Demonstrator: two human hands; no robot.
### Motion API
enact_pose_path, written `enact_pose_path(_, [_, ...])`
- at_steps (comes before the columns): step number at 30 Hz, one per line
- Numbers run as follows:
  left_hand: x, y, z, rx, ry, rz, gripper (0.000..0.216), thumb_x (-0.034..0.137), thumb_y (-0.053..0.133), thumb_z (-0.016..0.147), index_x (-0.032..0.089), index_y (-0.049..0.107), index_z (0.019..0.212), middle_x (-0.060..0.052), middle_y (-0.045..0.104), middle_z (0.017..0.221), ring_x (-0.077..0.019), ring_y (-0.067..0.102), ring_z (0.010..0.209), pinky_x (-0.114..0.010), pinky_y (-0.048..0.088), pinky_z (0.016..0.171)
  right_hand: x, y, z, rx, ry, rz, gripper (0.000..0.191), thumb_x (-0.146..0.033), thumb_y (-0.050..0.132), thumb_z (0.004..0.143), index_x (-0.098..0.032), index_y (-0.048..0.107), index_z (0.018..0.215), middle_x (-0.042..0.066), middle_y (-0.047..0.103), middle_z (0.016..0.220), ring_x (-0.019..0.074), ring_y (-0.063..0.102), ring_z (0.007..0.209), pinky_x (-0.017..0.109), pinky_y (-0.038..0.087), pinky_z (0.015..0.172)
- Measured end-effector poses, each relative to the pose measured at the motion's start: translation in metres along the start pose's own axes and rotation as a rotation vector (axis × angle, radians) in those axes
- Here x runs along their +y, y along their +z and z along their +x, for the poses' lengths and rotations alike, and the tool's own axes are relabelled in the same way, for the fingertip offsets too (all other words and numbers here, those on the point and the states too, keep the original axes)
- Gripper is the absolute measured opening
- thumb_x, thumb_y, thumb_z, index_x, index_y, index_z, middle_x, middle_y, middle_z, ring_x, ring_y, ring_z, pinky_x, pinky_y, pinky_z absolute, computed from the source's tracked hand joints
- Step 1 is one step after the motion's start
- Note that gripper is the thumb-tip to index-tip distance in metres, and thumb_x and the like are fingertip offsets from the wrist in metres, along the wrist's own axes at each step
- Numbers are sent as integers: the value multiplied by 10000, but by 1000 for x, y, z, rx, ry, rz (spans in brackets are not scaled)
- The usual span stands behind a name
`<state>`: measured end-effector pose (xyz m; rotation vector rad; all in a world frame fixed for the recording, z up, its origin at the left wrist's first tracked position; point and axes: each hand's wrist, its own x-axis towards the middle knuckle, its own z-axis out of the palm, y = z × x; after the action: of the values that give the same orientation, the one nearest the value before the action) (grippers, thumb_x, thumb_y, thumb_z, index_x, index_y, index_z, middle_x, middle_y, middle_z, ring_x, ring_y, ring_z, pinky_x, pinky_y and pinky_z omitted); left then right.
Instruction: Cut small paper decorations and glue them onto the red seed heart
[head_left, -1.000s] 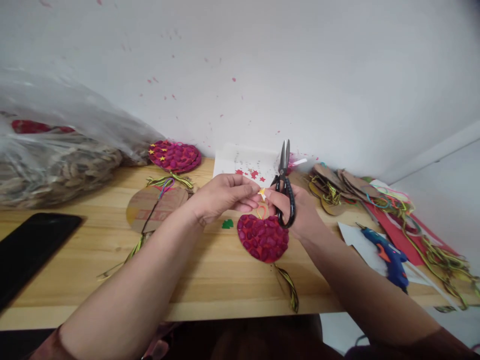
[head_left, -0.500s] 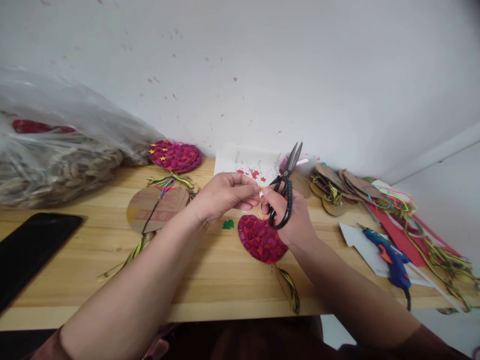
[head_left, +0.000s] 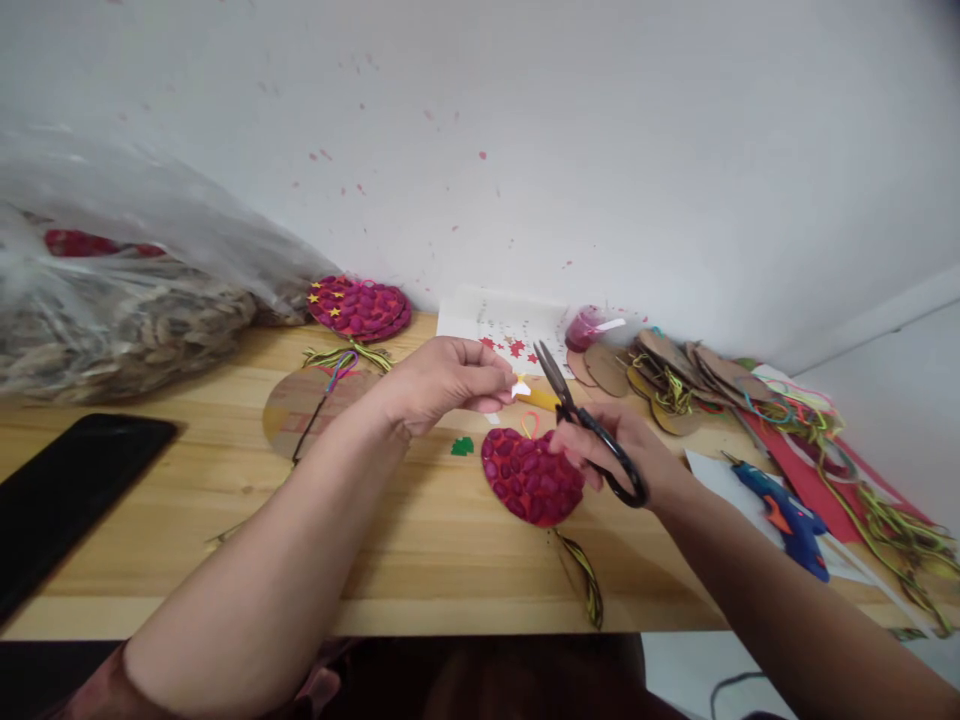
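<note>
My left hand (head_left: 461, 382) pinches a small white and yellow paper piece (head_left: 520, 385) between thumb and fingertips. A pair of scissors (head_left: 574, 405) with black handles is in my right hand (head_left: 619, 450), blades pointing up and left, apart from the paper. Beneath the hands lies a round magenta pebbled disc (head_left: 531, 478) with a loop on top and a yellow-black tassel (head_left: 583, 580) below. Green paper bits (head_left: 462, 446) rest left of the disc. Behind the hands, red paper stars (head_left: 517, 348) lie on a white sheet (head_left: 461, 308).
At left are a black tablet-like slab (head_left: 82, 500) and a plastic bag of brown pieces (head_left: 150, 330). More magenta discs (head_left: 367, 312) with yellow stars stand near the wall. On the right lie a blue glue gun (head_left: 787, 525), cardboard shapes (head_left: 671, 365) and a cup of magenta paint (head_left: 585, 326).
My right hand has moved right and down with the scissors, away from my left hand. The paper piece now shows at the left fingertips, and the paint cup has come into clearer view.
</note>
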<state>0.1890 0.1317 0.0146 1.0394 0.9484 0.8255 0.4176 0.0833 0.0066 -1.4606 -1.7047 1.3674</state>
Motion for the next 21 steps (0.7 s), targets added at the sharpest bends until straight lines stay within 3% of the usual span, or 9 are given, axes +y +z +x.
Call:
enact_pose_path(5, [-3, 0, 2, -48, -22, -14, 59, 90, 726, 725, 115, 688, 687, -63, 724, 716, -88, 667, 637, -172, 536, 633, 9, -29, -17, -164, 112, -142, 410, -525, 726, 770, -177, 557, 635, -62, 455, 499, 68, 390, 397, 209, 274, 399])
enact_pose_path(10, [-5, 2, 2, -64, -44, -22, 81, 82, 743, 710, 114, 673, 687, -67, 724, 702, -110, 689, 653, -202, 564, 663, 0, -29, -21, -176, 131, -198, 421, -486, 792, 702, -193, 512, 590, -72, 429, 502, 76, 389, 421, 215, 291, 408])
enact_pose_path(21, [-9, -1, 5, -103, -30, 15, 74, 108, 737, 726, 132, 683, 682, -61, 729, 681, -103, 681, 596, -196, 562, 622, -7, -38, -15, -183, 29, -383, 376, -446, 764, 739, -195, 541, 569, -53, 454, 474, 92, 400, 440, 223, 283, 425])
